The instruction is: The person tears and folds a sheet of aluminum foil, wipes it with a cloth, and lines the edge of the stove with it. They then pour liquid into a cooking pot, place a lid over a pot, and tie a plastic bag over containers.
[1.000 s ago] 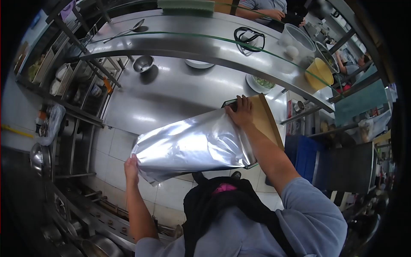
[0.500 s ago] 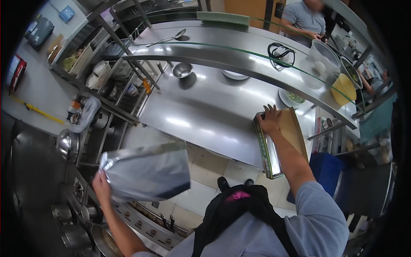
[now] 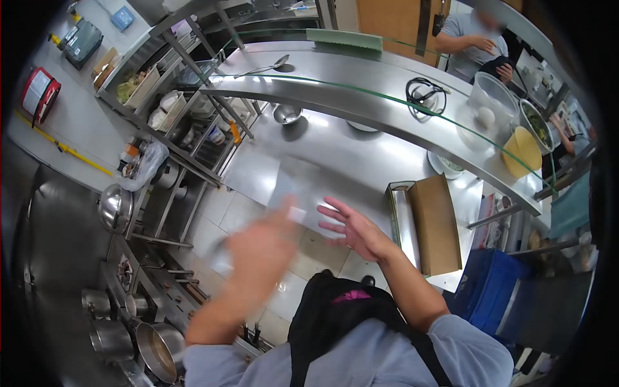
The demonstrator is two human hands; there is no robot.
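My left hand [image 3: 261,248], smeared by motion, is raised over the near side of the steel counter with a sheet of aluminium foil [image 3: 282,184]. The foil is blurred, and much of it is hidden by the hand. Just to the right, my right hand [image 3: 354,232] hovers with fingers spread, holding nothing. Farther right, a long cardboard foil box [image 3: 440,226] lies on the counter with its brown flap raised. Inside it shows a shiny foil roll [image 3: 404,222].
A steel bowl [image 3: 287,114] stands at the counter's far left. The overhead shelf [image 3: 361,97] carries a spoon [image 3: 264,67], a black cable [image 3: 422,100] and a yellow container [image 3: 521,153]. Pots [image 3: 159,351] sit at lower left. Another person [image 3: 474,48] stands across.
My left hand has swung right and up from the stove side with the foil. My right hand has left the foil box and come left, fingers spread.
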